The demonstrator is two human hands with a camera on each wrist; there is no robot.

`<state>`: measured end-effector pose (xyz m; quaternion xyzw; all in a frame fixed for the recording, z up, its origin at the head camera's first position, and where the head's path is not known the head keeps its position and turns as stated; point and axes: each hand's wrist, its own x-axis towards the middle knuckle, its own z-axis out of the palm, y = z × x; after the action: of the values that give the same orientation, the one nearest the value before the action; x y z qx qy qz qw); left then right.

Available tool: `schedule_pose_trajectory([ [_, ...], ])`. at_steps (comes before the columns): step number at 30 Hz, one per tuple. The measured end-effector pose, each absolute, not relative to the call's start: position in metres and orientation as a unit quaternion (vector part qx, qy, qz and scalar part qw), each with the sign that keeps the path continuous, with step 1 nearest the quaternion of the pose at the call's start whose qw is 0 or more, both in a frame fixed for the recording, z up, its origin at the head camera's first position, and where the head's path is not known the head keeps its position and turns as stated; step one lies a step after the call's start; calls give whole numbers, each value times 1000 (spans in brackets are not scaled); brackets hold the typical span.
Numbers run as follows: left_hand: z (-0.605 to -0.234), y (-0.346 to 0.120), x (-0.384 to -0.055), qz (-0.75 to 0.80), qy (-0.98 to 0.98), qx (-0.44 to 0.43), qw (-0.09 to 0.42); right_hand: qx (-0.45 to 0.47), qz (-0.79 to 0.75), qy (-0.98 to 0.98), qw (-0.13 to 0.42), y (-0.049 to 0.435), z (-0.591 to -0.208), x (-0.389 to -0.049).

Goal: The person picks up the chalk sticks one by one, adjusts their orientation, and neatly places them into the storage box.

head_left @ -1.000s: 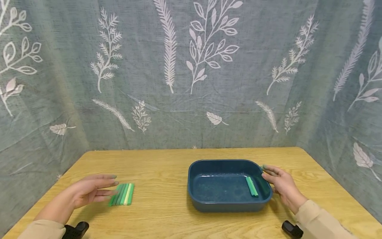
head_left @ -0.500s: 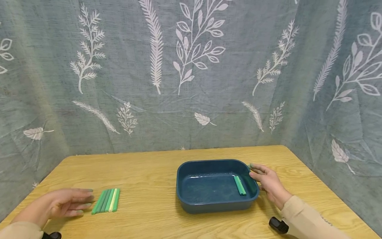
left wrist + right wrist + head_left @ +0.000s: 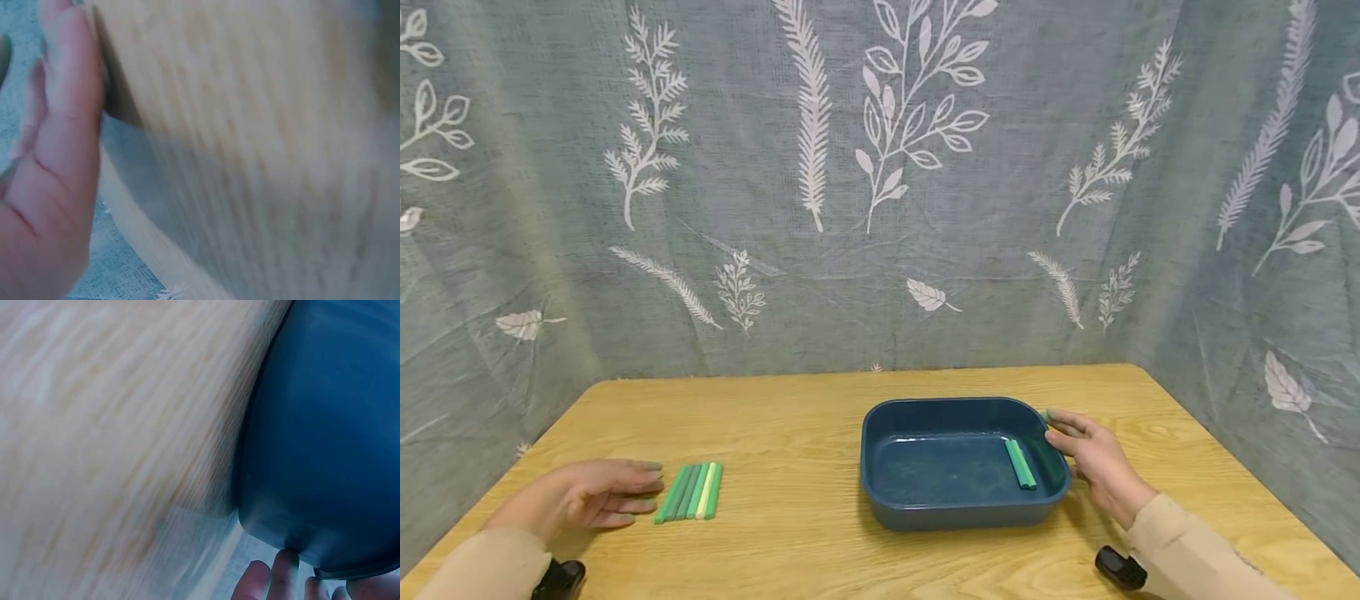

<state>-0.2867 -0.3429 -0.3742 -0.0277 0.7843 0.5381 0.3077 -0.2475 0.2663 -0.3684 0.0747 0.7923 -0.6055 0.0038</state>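
Note:
In the head view a row of several slim sticks [image 3: 689, 492], in shades of green with one pale yellow, lies side by side on the table's left. Just left of the row is my left hand [image 3: 597, 492], fingers extended toward the sticks and nothing held; whether a fingertip touches the nearest stick is hard to tell. A dark blue rectangular tub [image 3: 955, 517] stands right of centre, with two green sticks [image 3: 1021, 464] lying against each other inside, near its right end. My right hand [image 3: 1093, 458] rests on the tub's right end, fingertips [image 3: 285, 559] against the outer wall.
The wooden table [image 3: 790, 450] reaches back to a grey-green curtain [image 3: 850, 300] with white leaf prints, which also hangs at both sides. A black wrist device [image 3: 1120, 568] sits under the right sleeve, another [image 3: 559, 578] under the left.
My left hand has drawn back leftward and lower, from over the stick row's left end to beside it. The right hand stays at the tub. The head view swung right, then partly back.

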Motion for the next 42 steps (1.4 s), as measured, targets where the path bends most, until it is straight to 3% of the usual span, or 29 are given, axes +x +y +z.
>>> schedule_pose_trajectory([
  [11, -361, -323, -296, 494, 809, -18, 319, 79, -596, 799, 9, 279, -365, -243],
  [32, -359, -302, -283, 447, 846, -87, 279, 61, -595, 801, 24, 275, -370, -246],
  [42, -365, -319, -277, 483, 825, -65, 287, 48, -586, 808, 32, 269, -370, -250],
])
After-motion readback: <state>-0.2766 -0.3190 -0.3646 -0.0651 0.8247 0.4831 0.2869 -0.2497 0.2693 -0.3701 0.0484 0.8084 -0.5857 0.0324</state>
